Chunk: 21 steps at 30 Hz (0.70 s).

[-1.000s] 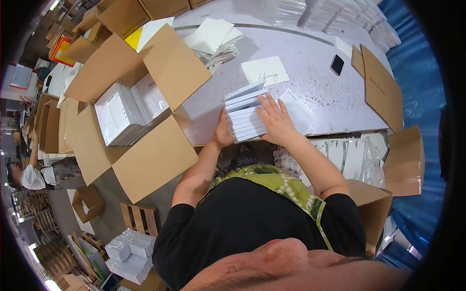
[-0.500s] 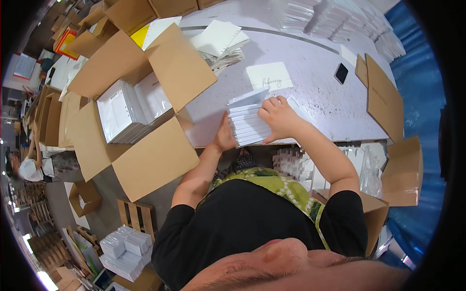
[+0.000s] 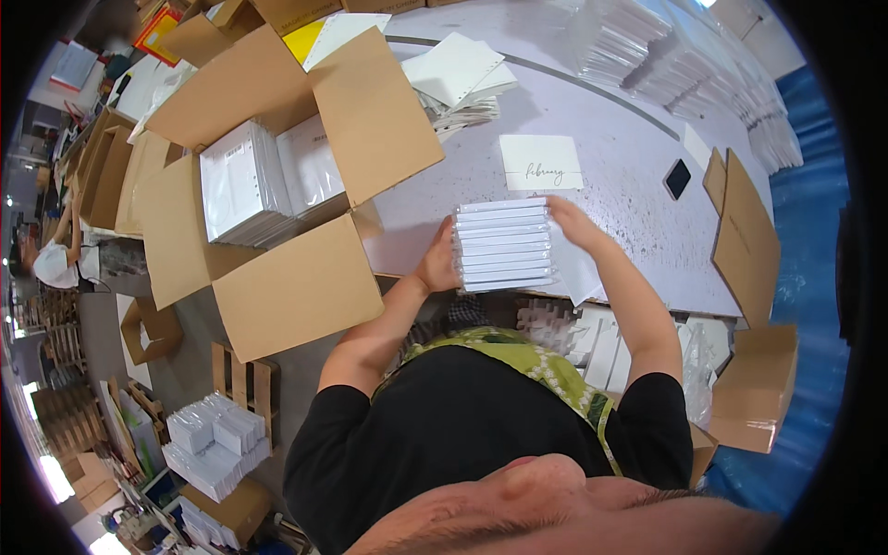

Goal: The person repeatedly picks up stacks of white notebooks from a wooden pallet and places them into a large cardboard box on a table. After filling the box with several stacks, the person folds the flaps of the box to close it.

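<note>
Between my two hands is a stack of clear-wrapped white paper packs (image 3: 504,243), held on edge near the front of the table (image 3: 629,157). My left hand (image 3: 438,257) grips its left side. At its far right corner my right hand (image 3: 572,222) presses with curled fingers. Just beyond the stack lies a white card with script lettering (image 3: 543,164). A loose white sheet (image 3: 581,277) shows under my right forearm. On my left, an open cardboard box (image 3: 298,310) holds more wrapped white packs (image 3: 245,185) in two rows.
A pile of loose white sheets (image 3: 460,79) sits behind the box. Wrapped stacks (image 3: 620,42) line the far right, near a phone (image 3: 678,178) and flattened cardboard (image 3: 747,236). More packs (image 3: 217,444) stand by a wooden pallet (image 3: 245,384) at lower left. Another person (image 3: 60,264) is at far left.
My right hand has moved from the top of the packs to their right side. The packs, tilted and fanned before, now stand in an even stack. The view has shifted slightly.
</note>
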Each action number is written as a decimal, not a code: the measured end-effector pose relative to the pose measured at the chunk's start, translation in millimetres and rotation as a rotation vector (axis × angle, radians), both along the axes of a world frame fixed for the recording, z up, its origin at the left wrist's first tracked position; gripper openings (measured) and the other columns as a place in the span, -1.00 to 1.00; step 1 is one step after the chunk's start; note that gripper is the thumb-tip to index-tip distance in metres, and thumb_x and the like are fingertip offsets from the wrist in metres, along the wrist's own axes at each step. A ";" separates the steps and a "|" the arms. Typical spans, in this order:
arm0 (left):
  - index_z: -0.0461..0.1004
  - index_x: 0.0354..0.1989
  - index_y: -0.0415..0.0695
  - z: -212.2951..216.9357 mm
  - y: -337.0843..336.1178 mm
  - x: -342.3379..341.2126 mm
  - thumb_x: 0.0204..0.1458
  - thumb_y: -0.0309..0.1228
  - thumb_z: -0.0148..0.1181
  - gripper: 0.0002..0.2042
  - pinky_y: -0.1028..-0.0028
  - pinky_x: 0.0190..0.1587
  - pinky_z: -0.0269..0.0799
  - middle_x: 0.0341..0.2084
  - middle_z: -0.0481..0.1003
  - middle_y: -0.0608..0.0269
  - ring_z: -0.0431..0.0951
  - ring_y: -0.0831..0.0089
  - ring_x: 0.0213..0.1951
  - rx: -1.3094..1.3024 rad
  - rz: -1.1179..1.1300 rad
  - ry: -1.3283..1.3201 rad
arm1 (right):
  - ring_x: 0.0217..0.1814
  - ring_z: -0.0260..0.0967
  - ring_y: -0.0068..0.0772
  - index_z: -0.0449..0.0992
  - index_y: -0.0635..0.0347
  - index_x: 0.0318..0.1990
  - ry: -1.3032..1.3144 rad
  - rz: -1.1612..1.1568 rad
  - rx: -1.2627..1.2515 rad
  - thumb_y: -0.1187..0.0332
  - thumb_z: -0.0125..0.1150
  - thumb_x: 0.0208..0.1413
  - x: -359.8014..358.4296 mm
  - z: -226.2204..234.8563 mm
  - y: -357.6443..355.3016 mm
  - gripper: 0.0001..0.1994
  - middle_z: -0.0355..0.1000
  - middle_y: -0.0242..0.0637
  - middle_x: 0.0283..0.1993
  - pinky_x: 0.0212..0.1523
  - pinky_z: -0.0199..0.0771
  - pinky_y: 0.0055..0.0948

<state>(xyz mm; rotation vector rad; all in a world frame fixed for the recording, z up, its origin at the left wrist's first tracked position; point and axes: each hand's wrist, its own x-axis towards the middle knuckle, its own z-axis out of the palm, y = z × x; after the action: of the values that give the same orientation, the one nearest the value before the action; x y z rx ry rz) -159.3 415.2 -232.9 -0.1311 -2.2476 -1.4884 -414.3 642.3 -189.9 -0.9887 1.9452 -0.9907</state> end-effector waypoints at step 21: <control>0.12 0.35 -0.24 -28.9 3.1 8.4 0.15 -0.23 0.12 -0.37 0.21 0.41 -0.18 0.28 0.23 -0.01 0.13 0.13 0.33 1.276 -0.244 -0.677 | 0.48 -0.15 0.19 0.02 0.24 0.41 0.175 0.436 -0.215 0.10 0.45 -0.21 18.0 -96.6 17.0 0.02 -0.10 0.13 0.45 0.47 -0.26 0.11</control>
<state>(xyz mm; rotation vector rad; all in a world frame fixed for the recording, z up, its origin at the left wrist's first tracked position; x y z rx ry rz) -151.0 418.3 -261.8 0.5738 -1.2036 -3.1086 -396.3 659.3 -286.5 -1.5874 1.6714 -0.8924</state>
